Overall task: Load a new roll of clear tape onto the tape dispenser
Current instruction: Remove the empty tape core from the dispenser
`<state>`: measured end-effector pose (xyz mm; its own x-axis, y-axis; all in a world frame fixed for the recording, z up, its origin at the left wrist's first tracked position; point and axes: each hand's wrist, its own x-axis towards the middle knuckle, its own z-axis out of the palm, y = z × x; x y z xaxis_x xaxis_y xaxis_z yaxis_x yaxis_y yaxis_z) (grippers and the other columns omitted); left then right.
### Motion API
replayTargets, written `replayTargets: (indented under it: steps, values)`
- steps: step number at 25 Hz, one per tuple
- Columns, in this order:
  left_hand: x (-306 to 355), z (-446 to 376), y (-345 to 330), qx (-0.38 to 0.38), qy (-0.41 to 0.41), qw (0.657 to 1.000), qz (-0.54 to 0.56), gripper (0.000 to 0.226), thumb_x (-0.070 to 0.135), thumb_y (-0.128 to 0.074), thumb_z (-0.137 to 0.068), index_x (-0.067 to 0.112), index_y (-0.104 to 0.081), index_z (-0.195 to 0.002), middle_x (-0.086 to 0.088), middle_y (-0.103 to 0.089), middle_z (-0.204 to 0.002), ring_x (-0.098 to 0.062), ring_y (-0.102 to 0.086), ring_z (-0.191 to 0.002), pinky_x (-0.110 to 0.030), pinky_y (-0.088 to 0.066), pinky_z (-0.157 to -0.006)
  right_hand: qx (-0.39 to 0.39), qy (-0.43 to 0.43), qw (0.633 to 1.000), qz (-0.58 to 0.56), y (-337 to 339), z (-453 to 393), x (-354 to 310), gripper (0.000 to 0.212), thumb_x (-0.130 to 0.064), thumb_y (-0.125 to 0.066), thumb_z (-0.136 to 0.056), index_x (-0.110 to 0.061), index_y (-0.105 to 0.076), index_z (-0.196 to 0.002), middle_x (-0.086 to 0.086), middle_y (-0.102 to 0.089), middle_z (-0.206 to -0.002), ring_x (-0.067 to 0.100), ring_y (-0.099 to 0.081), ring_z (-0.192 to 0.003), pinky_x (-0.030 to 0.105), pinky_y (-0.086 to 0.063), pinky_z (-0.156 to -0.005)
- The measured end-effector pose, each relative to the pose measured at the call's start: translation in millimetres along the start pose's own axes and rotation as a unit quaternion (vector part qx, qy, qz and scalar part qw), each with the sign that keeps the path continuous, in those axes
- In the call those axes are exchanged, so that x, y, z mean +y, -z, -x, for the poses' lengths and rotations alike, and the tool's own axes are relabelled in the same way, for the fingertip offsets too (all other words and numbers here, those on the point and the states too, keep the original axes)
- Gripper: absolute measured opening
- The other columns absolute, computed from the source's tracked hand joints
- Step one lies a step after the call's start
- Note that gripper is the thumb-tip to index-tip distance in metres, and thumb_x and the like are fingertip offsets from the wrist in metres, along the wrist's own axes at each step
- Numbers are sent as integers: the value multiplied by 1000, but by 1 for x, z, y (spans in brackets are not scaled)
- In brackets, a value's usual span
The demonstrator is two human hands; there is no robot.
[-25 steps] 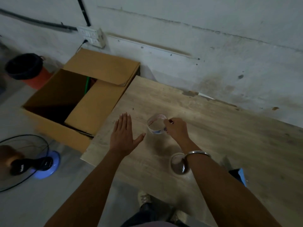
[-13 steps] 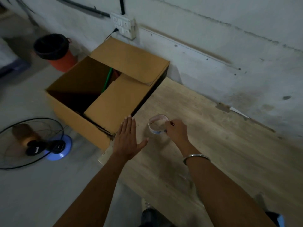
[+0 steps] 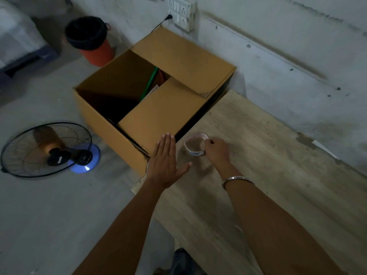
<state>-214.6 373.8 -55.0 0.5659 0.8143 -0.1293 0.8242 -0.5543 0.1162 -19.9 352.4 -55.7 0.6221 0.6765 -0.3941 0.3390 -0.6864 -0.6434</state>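
Observation:
My right hand [image 3: 216,151] pinches a thin, pale ring-shaped tape core [image 3: 195,144] by its right side, just above the left end of the wooden table [image 3: 278,165]. The ring looks nearly bare of tape. My left hand [image 3: 165,161] hovers flat with straight fingers to the left of the ring, over the table's left corner, and holds nothing. No tape dispenser and no other tape roll are in this view.
An open cardboard box [image 3: 151,96] stands on the floor against the table's left end, with a green rod inside. A floor fan [image 3: 47,149] lies further left. A red bin with a black liner [image 3: 89,38] stands by the wall, under a socket strip [image 3: 180,14].
The view has swung left and up, so the second tape roll and the blue object near the table's front have left the frame. Both hands with the ring have drifted left toward the box.

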Motion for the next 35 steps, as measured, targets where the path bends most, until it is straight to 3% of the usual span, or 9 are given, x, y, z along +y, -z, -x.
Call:
replayTargets:
  steps: [4, 6, 8, 10, 16, 22, 25, 31, 35]
  values:
    - [-4, -1, -5, 5, 3, 1000, 1, 106, 80, -15, -88, 1, 0, -156, -18, 1, -166, -28, 5, -154, -42, -2, -126, 16, 31, 998, 51, -7, -3, 0, 31, -28, -50, -94, -4, -68, -84, 18, -70, -88, 33, -65, -81, 30, -38, -53]
    - [-3, -3, -6, 2, 4, 1000, -1, 107, 81, -13, -88, 1, 1, -156, -18, 2, -166, -28, 6, -154, -42, -2, -126, 50, 70, 987, 136, -7, -1, 2, 46, -38, -47, -96, -1, -62, -119, 21, -63, -122, 36, -59, -114, 39, -48, -81]
    - [-1, -5, -7, 1, 5, 1000, -5, 108, 82, -11, -87, 1, 2, -157, -18, 3, -166, -29, 6, -154, -43, -2, -126, 61, 122, 964, 229, -6, 2, 8, 70, -48, -43, -97, -5, -32, -151, 17, -35, -157, 35, -33, -144, 48, -32, -113]
    - [1, -7, -8, 2, 5, 1000, -4, 108, 83, -12, -87, 1, 1, -157, -18, 2, -166, -29, 5, -154, -43, -3, -126, 55, 172, 948, 261, -4, 2, 12, 78, -52, -38, -97, -9, -16, -158, 14, -15, -166, 33, -13, -153, 50, -13, -122]
    - [8, -8, -11, 12, -3, 1000, 0, 109, 82, -19, -88, -1, -6, -157, -19, -4, -166, -28, 0, -154, -43, -6, -126, 35, 182, 944, 272, 4, 5, 21, 80, -57, -31, -98, -9, -10, -159, 11, -6, -168, 29, -1, -155, 52, -3, -124]
    - [23, -3, -3, -1, -19, 1000, -1, 110, 84, -5, -85, 0, 0, -157, -19, 1, -166, -29, 3, -155, -43, -5, -126, 39, 171, 943, 284, 19, 13, 30, 81, -58, -31, -97, -10, -7, -159, 10, -5, -168, 28, 0, -155, 52, -2, -124]
    - [36, 5, 1, -2, -38, 999, 1, 109, 82, -14, -87, -1, 1, -156, -20, 0, -166, -29, 2, -154, -41, -2, -125, 44, 165, 944, 281, 32, 26, 41, 79, -56, -31, -99, -10, -7, -159, 10, -4, -168, 28, -1, -155, 51, -1, -124]
    - [85, 31, 0, -15, -91, 995, 23, 107, 79, -19, -89, -1, -1, -157, -19, 0, -166, -29, 5, -154, -43, -5, -126, 70, 124, 956, 256, 75, 73, 81, 78, -58, -26, -100, -12, -4, -159, 9, 0, -168, 26, 2, -155, 50, -2, -124]
    - [145, 57, -2, -23, -169, 985, 26, 104, 77, -21, -89, -1, -5, -157, -20, -5, -166, -30, 0, -155, -41, -4, -125, 100, 92, 956, 261, 114, 121, 131, 79, -58, -25, -99, -12, -3, -159, 9, 1, -168, 26, 3, -155, 50, -1, -124]
